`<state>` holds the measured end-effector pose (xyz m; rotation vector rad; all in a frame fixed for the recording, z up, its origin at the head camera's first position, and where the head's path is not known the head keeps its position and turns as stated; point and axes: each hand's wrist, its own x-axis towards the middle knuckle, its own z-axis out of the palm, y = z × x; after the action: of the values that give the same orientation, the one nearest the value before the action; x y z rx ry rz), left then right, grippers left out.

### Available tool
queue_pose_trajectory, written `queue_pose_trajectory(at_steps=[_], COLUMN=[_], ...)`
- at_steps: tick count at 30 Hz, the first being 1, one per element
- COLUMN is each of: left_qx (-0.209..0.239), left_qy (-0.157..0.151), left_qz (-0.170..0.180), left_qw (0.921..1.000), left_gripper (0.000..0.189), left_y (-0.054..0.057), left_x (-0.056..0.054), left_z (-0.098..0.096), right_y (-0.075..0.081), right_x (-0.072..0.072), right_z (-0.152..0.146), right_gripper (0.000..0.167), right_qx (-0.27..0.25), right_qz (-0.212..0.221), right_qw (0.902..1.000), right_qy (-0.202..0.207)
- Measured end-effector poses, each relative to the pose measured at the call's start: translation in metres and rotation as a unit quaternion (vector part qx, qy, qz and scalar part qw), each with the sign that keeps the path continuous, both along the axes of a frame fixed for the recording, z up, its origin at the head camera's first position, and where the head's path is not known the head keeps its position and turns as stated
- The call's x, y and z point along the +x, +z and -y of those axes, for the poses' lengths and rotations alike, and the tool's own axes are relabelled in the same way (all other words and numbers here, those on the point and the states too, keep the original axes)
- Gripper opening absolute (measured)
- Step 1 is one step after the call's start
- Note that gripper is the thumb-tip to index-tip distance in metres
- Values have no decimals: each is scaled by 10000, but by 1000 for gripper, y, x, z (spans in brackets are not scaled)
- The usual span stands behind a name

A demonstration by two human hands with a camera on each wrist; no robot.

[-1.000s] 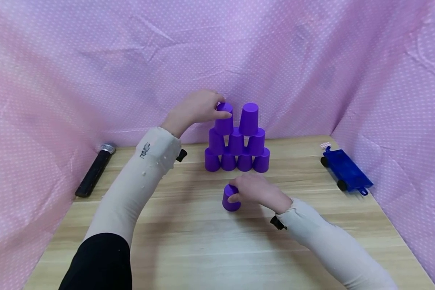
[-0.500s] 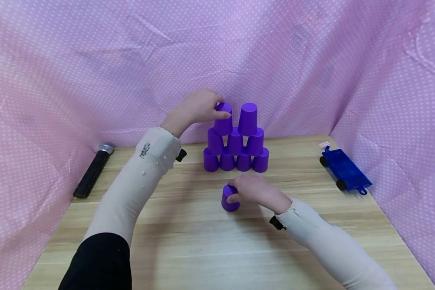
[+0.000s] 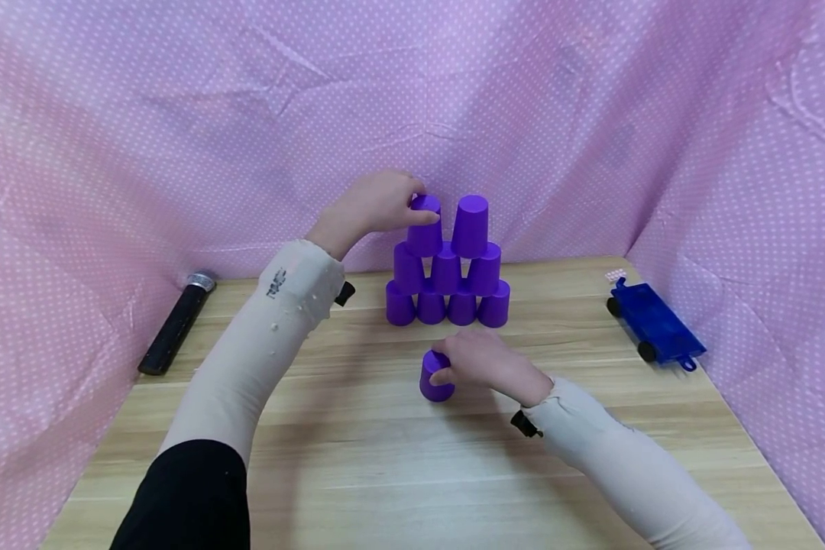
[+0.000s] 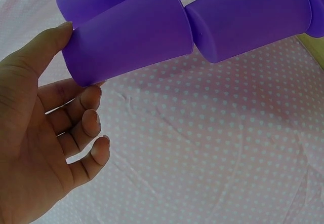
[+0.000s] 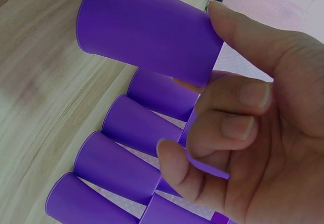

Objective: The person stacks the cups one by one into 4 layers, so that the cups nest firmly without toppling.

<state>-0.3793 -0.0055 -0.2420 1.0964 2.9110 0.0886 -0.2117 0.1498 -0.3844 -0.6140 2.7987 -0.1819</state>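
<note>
Upside-down purple cups stand in a three-row pyramid at the back of the table. My left hand [image 3: 374, 205] pinches the top-row left cup [image 3: 424, 237] near its upturned base; that cup rests on the middle row. Beside it, a second top-row cup [image 3: 471, 228] stands untouched. In front of the pyramid, my right hand [image 3: 484, 359] grips a single upside-down cup [image 3: 435, 386] that sits on the table. The right wrist view shows thumb and fingers around this cup's narrow end [image 5: 152, 31], with the bottom row behind it.
A black microphone [image 3: 177, 325] lies at the table's left edge. Toward the right edge stands a blue toy cart [image 3: 660, 321] with black wheels. Pink dotted cloth [image 3: 557, 114] hangs close behind the pyramid and along both sides. The wooden table [image 3: 378, 489] extends in front.
The whole view has shifted very slightly. Both hands keep their hold on the same cups, and the pyramid stands as before.
</note>
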Motion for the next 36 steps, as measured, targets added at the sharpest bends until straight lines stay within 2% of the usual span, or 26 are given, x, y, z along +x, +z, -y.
queue_pose_trajectory(at_steps=[20,36], left_qx=[-25,41], left_qy=[-26,-69], left_qz=[-9,-24], left_qw=[10000,10000], left_gripper=[40,47], left_y=[-3,-2], left_x=[-3,-4], left_z=[0,0], right_y=[-2,-3], right_x=[-1,-2], right_z=[-1,-2], right_gripper=[32,31], right_qx=[-54,-99], right_qz=[13,-39], right_qw=[9999,9999], right_qy=[89,88])
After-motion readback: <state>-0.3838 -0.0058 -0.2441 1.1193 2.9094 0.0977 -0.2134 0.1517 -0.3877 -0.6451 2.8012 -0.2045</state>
